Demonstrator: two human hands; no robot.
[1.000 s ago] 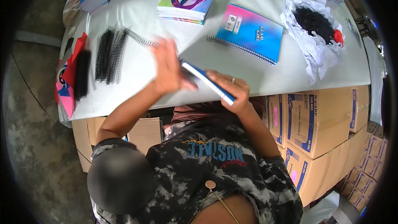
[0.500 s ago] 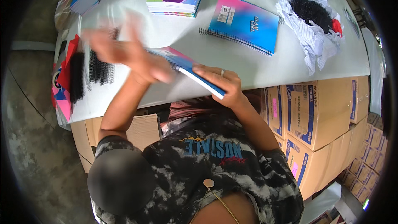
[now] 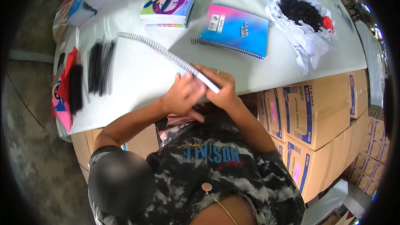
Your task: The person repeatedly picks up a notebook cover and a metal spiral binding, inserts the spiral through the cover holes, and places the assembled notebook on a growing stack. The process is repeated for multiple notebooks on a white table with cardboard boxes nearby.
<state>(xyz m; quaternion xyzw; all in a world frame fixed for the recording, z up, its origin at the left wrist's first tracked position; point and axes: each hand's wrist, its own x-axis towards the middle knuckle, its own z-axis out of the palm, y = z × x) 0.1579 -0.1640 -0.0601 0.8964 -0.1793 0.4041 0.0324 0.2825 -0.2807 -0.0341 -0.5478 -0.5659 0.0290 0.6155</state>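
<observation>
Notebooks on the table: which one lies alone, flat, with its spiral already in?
The blue-pink notebook, lying singly right of the colourful stack, its spiral along the near edge; the others sit in stacks.

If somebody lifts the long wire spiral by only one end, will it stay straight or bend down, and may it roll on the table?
The wire spiral looks thin and long, so it would probably sag and spring when lifted by one end. Being open coil, it is likely light. Its round shape may let it roll on the smooth white table; here both the left hand and right hand hold its near end.
</observation>
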